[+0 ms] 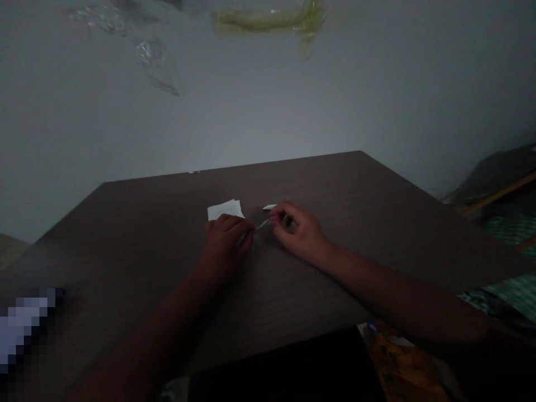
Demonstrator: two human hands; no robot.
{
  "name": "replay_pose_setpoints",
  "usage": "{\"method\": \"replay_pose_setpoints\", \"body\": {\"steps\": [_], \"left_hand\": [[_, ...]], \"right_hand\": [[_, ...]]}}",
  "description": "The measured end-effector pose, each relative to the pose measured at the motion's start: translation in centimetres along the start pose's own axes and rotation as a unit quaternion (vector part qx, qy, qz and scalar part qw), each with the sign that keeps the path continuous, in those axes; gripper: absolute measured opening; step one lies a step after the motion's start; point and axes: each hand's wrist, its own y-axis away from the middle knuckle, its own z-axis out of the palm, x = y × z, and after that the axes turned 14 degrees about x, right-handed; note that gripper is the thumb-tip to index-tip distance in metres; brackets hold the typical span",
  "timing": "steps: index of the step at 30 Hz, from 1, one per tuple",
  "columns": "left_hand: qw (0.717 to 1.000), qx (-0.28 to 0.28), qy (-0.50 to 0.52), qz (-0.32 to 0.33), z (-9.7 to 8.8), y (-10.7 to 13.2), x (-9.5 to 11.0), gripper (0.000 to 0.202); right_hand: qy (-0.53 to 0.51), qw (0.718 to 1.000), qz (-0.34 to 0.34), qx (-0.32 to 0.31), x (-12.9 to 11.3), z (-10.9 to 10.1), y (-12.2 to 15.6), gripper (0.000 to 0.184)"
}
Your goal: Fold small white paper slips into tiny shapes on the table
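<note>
Between my two hands stretches a thin, whitish strip (263, 224) that looks like twisted or rolled paper. My left hand (228, 237) pinches its left end, with the fingers closed low over the table. At the other end, the thumb and fingertips of my right hand (297, 229) close on it. Several white paper pieces (225, 210) lie in a small stack just behind my left hand, which partly covers them. A slim white piece (269, 207) rests on the table behind my right fingertips, its right end hidden by them.
The dark wood-grain table (335, 190) stands against a pale wall (268, 106) with yellowish tape (268, 21) on it. A blurred-out, bright-faced object (25, 324) sits at the left. Green checked cloth (511, 231) and an orange item (408, 363) show beyond the table's right and near edges.
</note>
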Motion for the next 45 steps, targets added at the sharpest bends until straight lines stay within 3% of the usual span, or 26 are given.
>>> {"method": "replay_pose_setpoints", "body": {"steps": [4, 9, 14, 19, 27, 31, 38, 45], "left_hand": [[1.000, -0.012, -0.015, 0.019, -0.4, -0.2, 0.7, 0.014], [0.998, -0.020, -0.019, 0.055, -0.6, -0.4, 1.8, 0.013], [0.997, 0.006, -0.015, 0.075, -0.4, -0.3, 2.2, 0.020], [0.997, -0.001, -0.010, 0.082, -0.7, -0.4, 2.4, 0.023], [0.995, -0.024, -0.030, 0.090, -1.0, -0.5, 1.7, 0.025], [0.996, -0.002, -0.039, 0.080, -0.8, -0.5, 1.3, 0.024], [0.997, -0.020, -0.008, 0.074, -0.8, -0.3, 1.4, 0.025], [0.994, -0.044, 0.015, 0.098, -1.1, -0.4, 1.6, 0.018]], "right_hand": [[0.035, 0.995, -0.092, -0.031, -0.4, -0.3, -0.2, 0.017], [0.080, 0.987, -0.113, -0.085, -0.8, 0.4, 0.3, 0.017], [0.094, 0.985, -0.107, -0.098, -0.9, 0.6, 0.4, 0.018], [0.077, 0.992, -0.074, -0.070, -0.9, 0.3, 0.1, 0.023], [0.092, 0.994, -0.018, -0.051, 1.0, 0.3, -0.5, 0.024], [0.074, 0.997, -0.004, -0.027, 1.6, -0.2, -1.1, 0.025], [0.005, 0.989, -0.076, -0.130, 0.5, -0.7, -1.4, 0.023], [-0.002, 0.981, -0.053, -0.188, 0.5, -0.5, -1.2, 0.021]]}}
